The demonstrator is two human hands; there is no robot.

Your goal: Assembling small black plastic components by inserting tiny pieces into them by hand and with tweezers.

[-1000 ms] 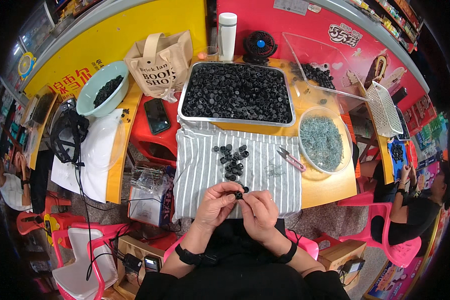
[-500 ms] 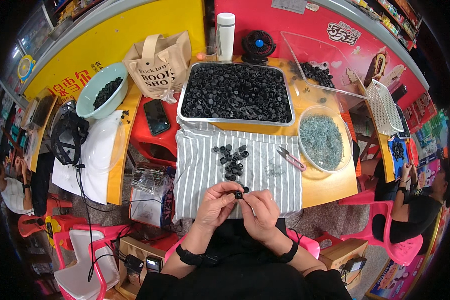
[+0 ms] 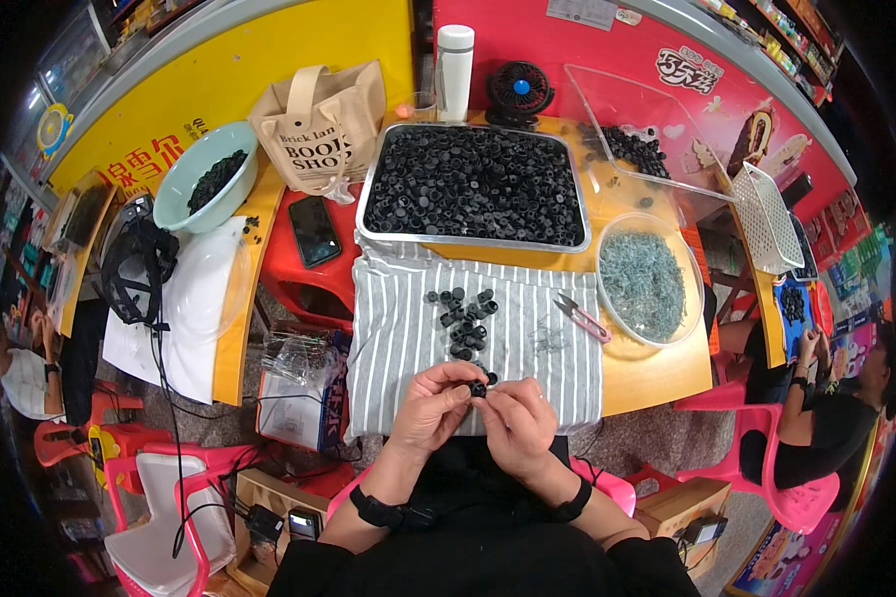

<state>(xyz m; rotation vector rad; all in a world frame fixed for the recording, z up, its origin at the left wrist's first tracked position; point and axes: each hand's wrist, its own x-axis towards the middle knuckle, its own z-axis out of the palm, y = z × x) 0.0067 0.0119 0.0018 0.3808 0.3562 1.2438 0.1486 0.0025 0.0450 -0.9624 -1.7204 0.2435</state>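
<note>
So, biggest first: there's one yellow-brown worktop (image 3: 657, 383) with one grey-and-white striped cloth (image 3: 388, 338) hanging over its near edge. One big metal tray (image 3: 473, 242) sits behind the cloth, heaped with black parts, way too many to count. One round clear tub (image 3: 657, 342) stands to the right, full of thin greenish-grey bits, also uncountable. Then two hands: left grip (image 3: 433, 408) and right grip (image 3: 520, 418), both pinched on one small black part (image 3: 477, 389). It's right between the fingertips, over the cloth's near end. One pair of pink-handled snips (image 3: 585, 318) lies on the cloth beside the tub. Straight past the fingers is one loose pile (image 3: 462, 323), over a dozen black pieces, but they overlap so no exact count.
</note>
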